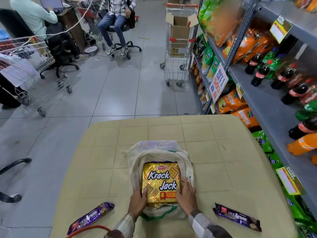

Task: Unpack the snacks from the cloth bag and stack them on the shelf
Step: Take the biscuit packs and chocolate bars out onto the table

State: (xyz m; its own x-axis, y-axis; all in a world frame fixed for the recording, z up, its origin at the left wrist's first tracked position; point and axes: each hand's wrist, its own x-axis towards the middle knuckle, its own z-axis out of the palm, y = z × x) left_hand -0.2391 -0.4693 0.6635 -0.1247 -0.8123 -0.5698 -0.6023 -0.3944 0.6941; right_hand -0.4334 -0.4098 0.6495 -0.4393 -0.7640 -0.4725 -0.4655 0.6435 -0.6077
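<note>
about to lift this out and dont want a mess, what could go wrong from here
1. The bag wraps closely round the pack; its cloth may snag and lift with it.
2. The left grip and right grip hold only the pack's near end, so the far end may sag or slip.
3. The purple pack lies near the table's left edge; an arm could knock it off.

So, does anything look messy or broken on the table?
Nothing looks spilled or broken. A purple biscuit pack lies slanted left of the cream cloth bag, a second purple pack slanted on its right, both loose on the beige tiled table.
</note>
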